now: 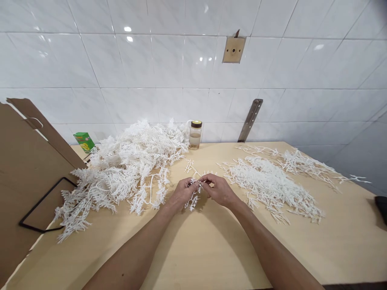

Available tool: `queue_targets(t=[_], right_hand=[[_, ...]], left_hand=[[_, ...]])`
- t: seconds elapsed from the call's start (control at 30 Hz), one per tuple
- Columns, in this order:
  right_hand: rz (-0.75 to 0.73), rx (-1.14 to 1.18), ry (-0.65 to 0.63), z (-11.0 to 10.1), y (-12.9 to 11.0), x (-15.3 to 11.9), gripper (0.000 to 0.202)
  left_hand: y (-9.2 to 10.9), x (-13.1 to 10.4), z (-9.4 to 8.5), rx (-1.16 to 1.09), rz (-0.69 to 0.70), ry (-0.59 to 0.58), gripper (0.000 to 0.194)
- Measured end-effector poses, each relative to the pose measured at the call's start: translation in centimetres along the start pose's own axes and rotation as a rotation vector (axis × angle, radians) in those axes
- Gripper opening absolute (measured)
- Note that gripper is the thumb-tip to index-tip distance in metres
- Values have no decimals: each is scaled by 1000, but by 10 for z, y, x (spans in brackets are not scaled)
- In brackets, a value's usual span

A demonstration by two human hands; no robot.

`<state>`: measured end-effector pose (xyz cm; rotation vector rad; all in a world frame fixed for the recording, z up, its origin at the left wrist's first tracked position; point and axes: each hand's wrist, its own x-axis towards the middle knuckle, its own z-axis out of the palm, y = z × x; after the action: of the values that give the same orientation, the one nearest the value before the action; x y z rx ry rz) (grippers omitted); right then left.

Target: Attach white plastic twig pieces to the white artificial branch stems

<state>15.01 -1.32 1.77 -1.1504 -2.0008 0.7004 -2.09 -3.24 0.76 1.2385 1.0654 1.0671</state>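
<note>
A pale wood-toned tabletop (196, 253) stands against a wall (169, 64) of glossy white tiles with faint grey veining. A yellowed square plate (234, 50) is fixed high on the tiles, and a metal strip with holes (250, 120) leans against them at the back edge. A large heap of white branching pieces (133, 157) spreads over the left side. On the right lies a flatter pile of white pieces (272, 183), with looser white stems (311, 167) behind it and to its right. A dark object (381, 206) is cut off at the right edge of the view.

Near the wall stands a clear jar (195, 139) with a dark, yellow-topped lid, part filled with a brownish liquid. A small green carton (84, 141) sits behind the heap at the left; its contents cannot be seen. Brown cardboard (33, 169) rises at the far left, with a black wire-like frame (42, 209) beside it.

Front and centre, between the two piles, the white sprig (192, 201) is held just above the tabletop. The left hand (182, 192) has its grip closed on it, thumb and fingers together. The right hand (218, 190) pinches it with thumb and forefinger, its fingertips close beside the left thumb
</note>
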Motion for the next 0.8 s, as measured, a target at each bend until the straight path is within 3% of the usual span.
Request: queue_targets(t=[0.33, 0.53, 0.63, 0.8], right_hand=[[-5, -142, 64, 8, -1, 0, 15], [-2, -365, 173, 18, 3, 4, 11], [66, -479, 296, 8, 18, 6, 12], [171, -468, 472, -19, 39, 6, 7]], left_hand=[[5, -1, 0, 76, 17, -38, 37], [2, -2, -4, 126, 69, -20, 38], [-1, -1, -4, 110, 92, -20, 37], [-3, 2, -3, 151, 79, 75, 37]])
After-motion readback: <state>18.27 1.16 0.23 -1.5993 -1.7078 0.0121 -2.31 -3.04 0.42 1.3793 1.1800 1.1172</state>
